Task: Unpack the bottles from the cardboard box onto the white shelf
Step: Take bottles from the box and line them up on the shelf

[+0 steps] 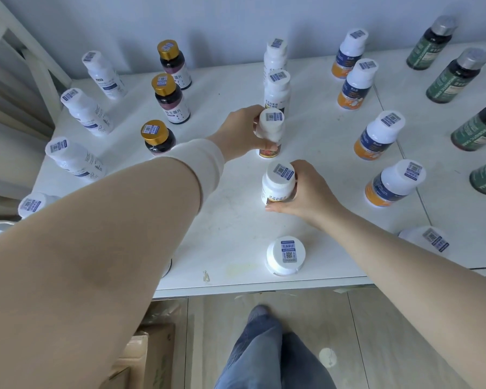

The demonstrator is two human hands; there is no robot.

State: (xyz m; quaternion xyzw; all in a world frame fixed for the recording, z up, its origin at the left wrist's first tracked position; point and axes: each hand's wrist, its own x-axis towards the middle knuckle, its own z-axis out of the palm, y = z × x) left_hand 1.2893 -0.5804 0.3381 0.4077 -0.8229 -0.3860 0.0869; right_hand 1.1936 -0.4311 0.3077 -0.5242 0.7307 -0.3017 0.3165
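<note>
My left hand [242, 133] grips a white-capped bottle [270, 130] standing on the white shelf [227, 220], third in a middle row. My right hand [306, 196] grips a similar white bottle [278, 183] just in front of it, also upright on the shelf. Another white-capped bottle [286, 255] stands nearer the front edge, and two more [277, 88] stand behind. The cardboard box [149, 357] sits on the floor at lower left, partly hidden by my left arm.
Rows of bottles fill the shelf: white ones [86, 110] at left, gold-capped dark ones [169, 98], blue-and-orange ones [376, 136] and green ones [455, 75] at right. A wall runs behind. My leg [267, 355] stands on the wooden floor below the shelf edge.
</note>
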